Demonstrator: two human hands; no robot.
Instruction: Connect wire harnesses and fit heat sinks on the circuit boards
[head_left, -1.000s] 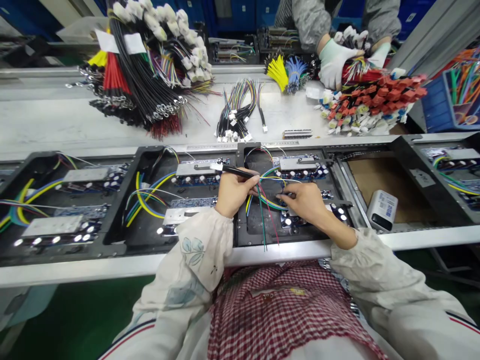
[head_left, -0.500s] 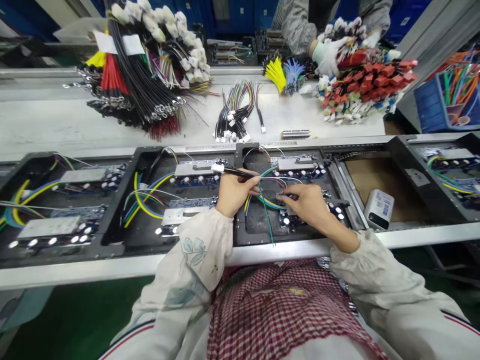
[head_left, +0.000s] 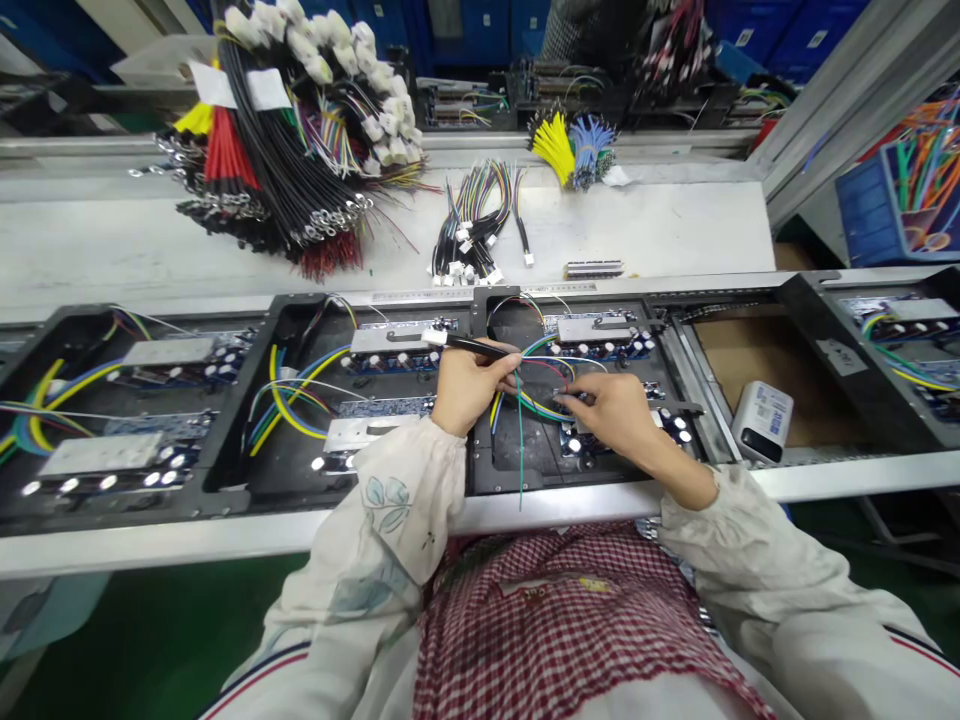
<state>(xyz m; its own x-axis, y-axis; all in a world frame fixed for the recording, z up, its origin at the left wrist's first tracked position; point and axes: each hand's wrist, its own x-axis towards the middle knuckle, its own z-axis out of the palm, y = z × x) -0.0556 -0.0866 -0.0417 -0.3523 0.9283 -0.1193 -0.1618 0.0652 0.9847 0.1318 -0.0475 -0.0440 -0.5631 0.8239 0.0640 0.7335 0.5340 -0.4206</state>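
Observation:
My left hand (head_left: 469,385) is closed around a black pen-like tool (head_left: 465,343) and pinches a green wire (head_left: 519,440) that hangs down toward the front rail. My right hand (head_left: 611,410) is closed in a pinch on coloured wires (head_left: 544,405) at a circuit board (head_left: 600,330) inside the black tray (head_left: 487,470) in front of me. Both hands sit close together over that tray. What the right fingertips press on is hidden.
More black trays with boards and wires run left (head_left: 112,400) and right (head_left: 900,330) along the line. A white box (head_left: 763,420) lies in a brown tray. Wire bundles (head_left: 285,130), loose harnesses (head_left: 476,220) and yellow and blue wires (head_left: 574,145) lie on the white bench.
The co-worker's gloved hands and the red and white connector pile at the back right are gone. The red wire no longer hangs down; only the green wire hangs, now nearly vertical.

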